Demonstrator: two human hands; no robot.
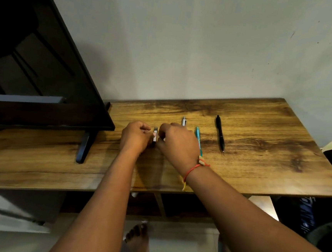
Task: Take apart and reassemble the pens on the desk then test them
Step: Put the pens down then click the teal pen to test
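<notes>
Two hands meet at the middle of the frame, low over the wooden tabletop (259, 154). The left hand (135, 136) and the right hand (177, 143) each have their fingers curled in, pinching a short grey pen part (155, 134) upright between them. Three more pens lie on the tabletop to the right: a silver pen (184, 121) half hidden behind the right hand, a teal pen (198, 136) just beside it, and a black pen (220, 134) farther right, while a dark monitor (37, 54) fills the upper left.
</notes>
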